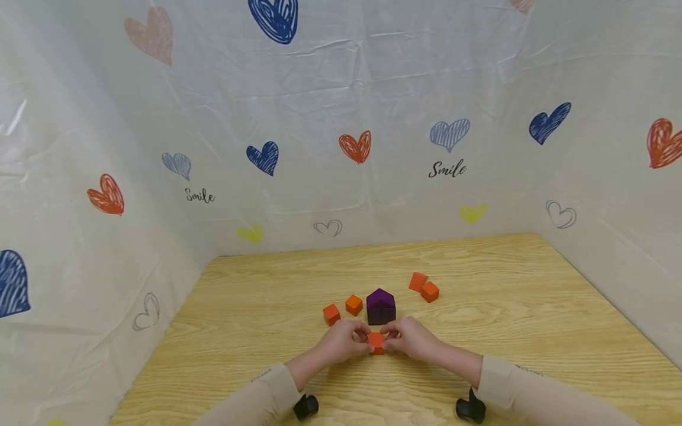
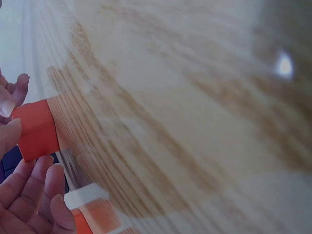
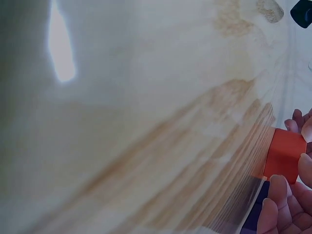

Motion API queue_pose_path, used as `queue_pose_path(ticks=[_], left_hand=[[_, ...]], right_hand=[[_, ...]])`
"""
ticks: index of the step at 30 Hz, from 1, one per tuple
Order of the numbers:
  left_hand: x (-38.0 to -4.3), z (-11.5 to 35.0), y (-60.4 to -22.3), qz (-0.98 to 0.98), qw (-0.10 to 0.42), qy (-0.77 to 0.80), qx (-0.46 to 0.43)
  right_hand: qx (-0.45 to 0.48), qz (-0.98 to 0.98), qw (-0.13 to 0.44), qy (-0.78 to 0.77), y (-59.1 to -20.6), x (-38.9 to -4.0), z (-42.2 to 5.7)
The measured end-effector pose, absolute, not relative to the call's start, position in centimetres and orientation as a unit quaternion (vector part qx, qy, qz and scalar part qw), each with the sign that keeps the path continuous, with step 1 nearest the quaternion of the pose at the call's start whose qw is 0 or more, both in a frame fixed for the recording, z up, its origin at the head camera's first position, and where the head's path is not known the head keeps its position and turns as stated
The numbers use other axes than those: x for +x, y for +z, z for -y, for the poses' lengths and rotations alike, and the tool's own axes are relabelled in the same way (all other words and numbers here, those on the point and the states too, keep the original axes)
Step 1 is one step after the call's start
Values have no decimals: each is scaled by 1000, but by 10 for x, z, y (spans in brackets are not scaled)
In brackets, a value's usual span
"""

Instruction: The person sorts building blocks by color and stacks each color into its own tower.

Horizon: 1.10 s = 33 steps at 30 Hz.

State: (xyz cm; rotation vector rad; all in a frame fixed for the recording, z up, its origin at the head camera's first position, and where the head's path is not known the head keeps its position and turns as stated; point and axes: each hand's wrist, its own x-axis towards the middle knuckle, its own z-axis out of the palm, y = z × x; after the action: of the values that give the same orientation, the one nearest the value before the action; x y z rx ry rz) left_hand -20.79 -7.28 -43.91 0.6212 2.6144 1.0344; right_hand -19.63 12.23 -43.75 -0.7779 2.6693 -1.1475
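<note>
The left hand (image 1: 343, 342) and right hand (image 1: 415, 340) are bare. Long beige sleeves, the left sleeve (image 1: 250, 399) and right sleeve (image 1: 538, 390), end in plain cuffs, each with small dark lettering too tiny to read. A stubby, rounded black wrist camera (image 1: 306, 407) shows beside the left cuff, its black twin (image 1: 471, 409) beside the right.

"Smile" (image 1: 447, 169) stands twice on the white sheet (image 1: 394, 100).

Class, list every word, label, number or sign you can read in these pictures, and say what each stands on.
"Smile": on the white heart-print sheet, left side.
"Smile": on the same sheet, right of the middle.
Left sleeve: dark lettering, too small to read.
Right sleeve: likewise unreadable.
Held orange cube: no text visible.
</note>
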Motion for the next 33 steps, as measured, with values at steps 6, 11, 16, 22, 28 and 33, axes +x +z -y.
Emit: queue_pose_path(ticks=[6,11,16,22,28,33], left_hand=[[-207,74,-438,-899,126,359,214],[-208,74,-440,-898,125,362,217],[-209,75,-441,-901,124,355,216],[-209,76,-441,-903,124,351,213],[-209,75,-440,-905,121,351,210],[-208,75,-441,-906,127,350,202]], right_hand=[[-260,-885,69,-381,-438,-198,-123],[-256,-890,70,-372,-437,-196,-126],[-260,-908,71,-320,-421,-205,-145],[-237,-932,9,-275,-395,-238,-186],[-265,-933,-36,-239,-399,-268,-218],[-315,-929,-22,-193,-411,-284,-229]])
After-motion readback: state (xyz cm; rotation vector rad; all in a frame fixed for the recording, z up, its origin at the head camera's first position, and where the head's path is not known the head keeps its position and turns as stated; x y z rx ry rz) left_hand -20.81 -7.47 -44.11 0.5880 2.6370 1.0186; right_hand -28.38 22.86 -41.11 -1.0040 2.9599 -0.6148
